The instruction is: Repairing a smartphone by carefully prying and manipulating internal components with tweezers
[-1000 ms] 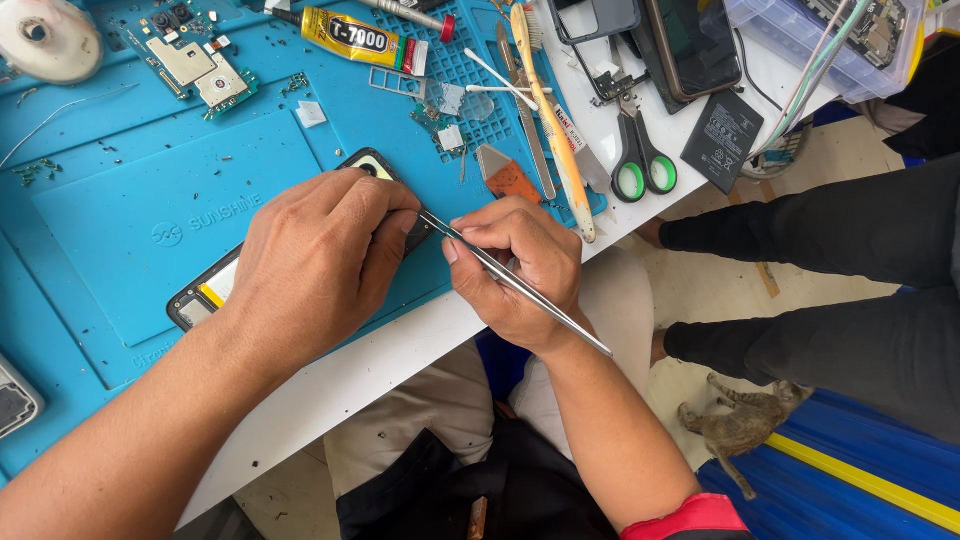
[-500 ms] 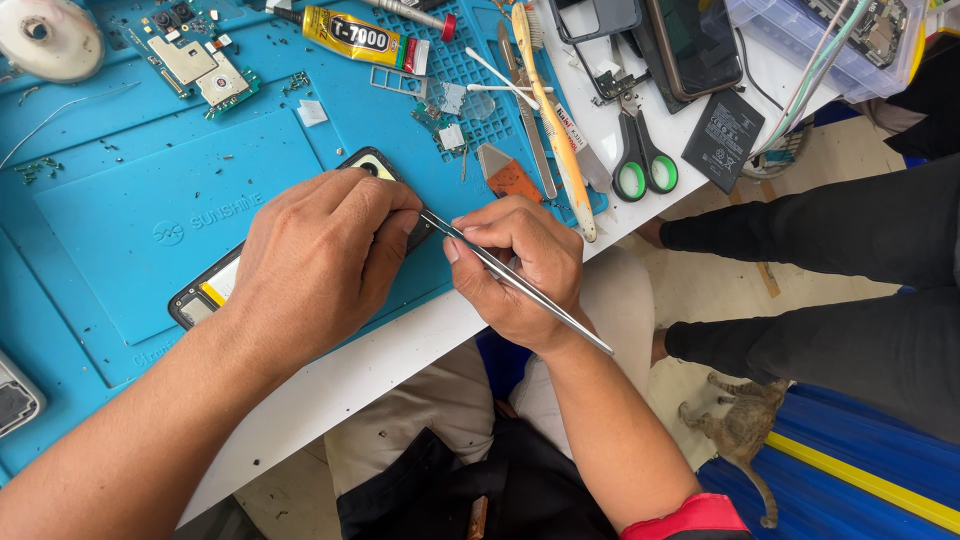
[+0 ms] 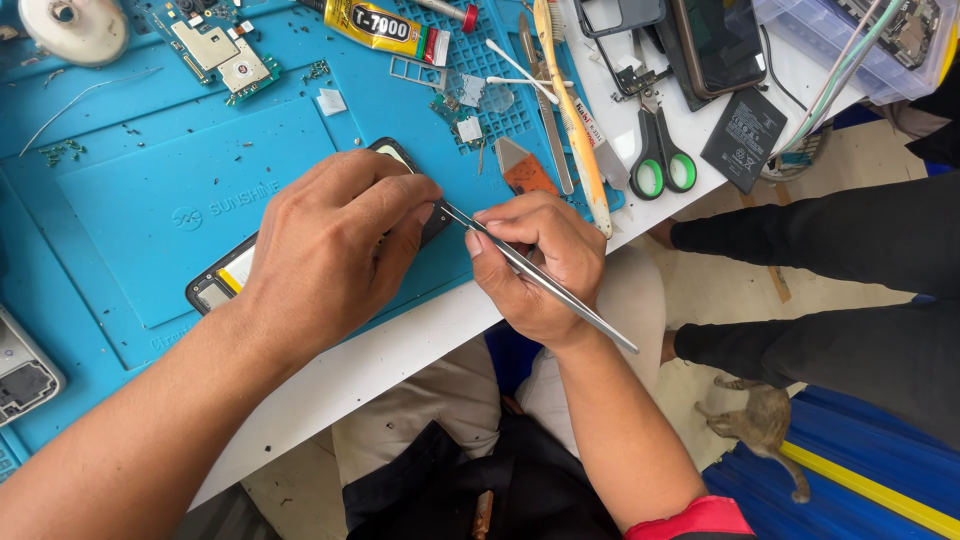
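Nearest the camera, the person's two bare forearms are reaching up from the bottom edge toward a white counter [image 3: 400, 350] covered by a blue work mat [image 3: 150, 200]. The right hand [image 3: 535, 265] is pinching a pair of slim metal tweezers [image 3: 540, 275], its fingers closed around the shaft like a pen, with the tip pointing toward ten o'clock. The left hand [image 3: 330, 245] is pressing flat and curled over an opened phone [image 3: 225, 280], holding it steady on the mat; the phone is lying slantwise, its ends showing at eight o'clock and one o'clock of that hand. The tweezer tip is meeting the phone's edge just under the left fingertips, so the work in hand seems to be picking at or seating a small part inside the phone, though the part itself is hidden. The next move likely calls for a fine, steady tip and firm pressure from the holding hand. Farther off, at twelve o'clock, a yellow glue tube [image 3: 385, 25], a circuit board [image 3: 215, 50] and green-handled scissors [image 3: 660, 165] are lying on the counter. At three o'clock, another person's dark-trousered legs [image 3: 830, 290] are standing beside it.
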